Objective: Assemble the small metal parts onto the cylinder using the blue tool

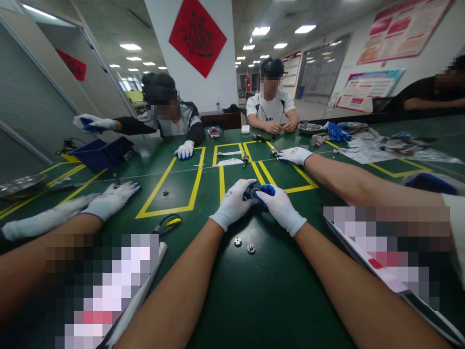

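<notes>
In white gloves with blue palms, my left hand [236,201] and my right hand [281,206] meet over the green table [254,300]. Between their fingertips they hold a small round metal part [254,192], partly covered by the fingers. Closer to me, two small metal discs with raised centres, one on the left [237,241] and one on the right [251,248], lie on the table between my forearms.
Yellow tape [165,212] marks rectangles on the table. Co-workers' gloved hands rest at the left [109,201] and right [296,155]. A black cable [167,223] lies left of my hands. Farther off are a blue bin [103,152] and a screwdriver-like tool [245,160].
</notes>
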`<state>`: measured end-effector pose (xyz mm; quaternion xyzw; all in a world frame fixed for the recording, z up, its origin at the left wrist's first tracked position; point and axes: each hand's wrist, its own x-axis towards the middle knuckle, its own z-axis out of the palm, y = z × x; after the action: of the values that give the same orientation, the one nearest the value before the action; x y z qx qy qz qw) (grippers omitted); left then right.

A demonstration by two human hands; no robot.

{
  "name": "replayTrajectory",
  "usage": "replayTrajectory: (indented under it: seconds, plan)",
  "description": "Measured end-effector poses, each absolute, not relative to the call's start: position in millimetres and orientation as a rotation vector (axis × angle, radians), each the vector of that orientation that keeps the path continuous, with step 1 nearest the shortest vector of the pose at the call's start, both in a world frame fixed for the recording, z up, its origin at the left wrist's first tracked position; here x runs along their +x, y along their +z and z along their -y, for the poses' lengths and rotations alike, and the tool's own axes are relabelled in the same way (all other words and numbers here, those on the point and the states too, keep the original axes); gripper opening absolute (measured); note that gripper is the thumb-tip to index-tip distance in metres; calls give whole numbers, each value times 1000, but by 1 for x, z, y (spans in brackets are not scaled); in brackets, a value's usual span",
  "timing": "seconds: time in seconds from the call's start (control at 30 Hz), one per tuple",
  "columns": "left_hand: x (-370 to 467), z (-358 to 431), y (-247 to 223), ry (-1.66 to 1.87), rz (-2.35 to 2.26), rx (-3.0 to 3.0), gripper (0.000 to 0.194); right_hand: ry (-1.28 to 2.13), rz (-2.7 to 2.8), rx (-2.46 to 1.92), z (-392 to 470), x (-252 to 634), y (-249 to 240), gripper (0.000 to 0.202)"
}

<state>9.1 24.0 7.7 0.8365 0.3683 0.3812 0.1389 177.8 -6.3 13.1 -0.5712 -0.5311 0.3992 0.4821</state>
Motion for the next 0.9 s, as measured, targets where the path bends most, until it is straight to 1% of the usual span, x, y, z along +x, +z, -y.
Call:
replayTrajectory:
  seconds: [0.1, 0.17, 0.23, 0.33, 0.4, 0.53, 0.7, 0.9]
  plan:
    - [2, -27, 4, 1071, -1124, 2387, 59, 993, 1227, -1338, 5, 179, 10, 34]
    - [-1, -28, 1, 1069, -1146, 2393, 58, 1011, 1193, -1307, 5, 179, 9, 35]
    - [0, -28, 0, 1079, -1145, 2422, 50, 1047, 1178, -1268, 6, 177, 9, 35]
    - [4, -27, 0, 1117, -1160, 2447, 31, 1114, 1163, -1202, 9, 175, 10, 35]
    - [6, -27, 1, 1156, -1166, 2446, 24, 1161, 1142, -1163, 10, 174, 10, 37]
    - [7, -28, 0, 1146, -1131, 2467, 24, 1207, 1090, -1129, 9, 174, 9, 35]
    - [4, -30, -5, 1044, -1228, 2498, 15, 1178, 1136, -1172, 8, 172, 8, 31]
    - [5, -31, -4, 1025, -1301, 2574, 16, 1224, 1080, -1107, 10, 172, 8, 34]
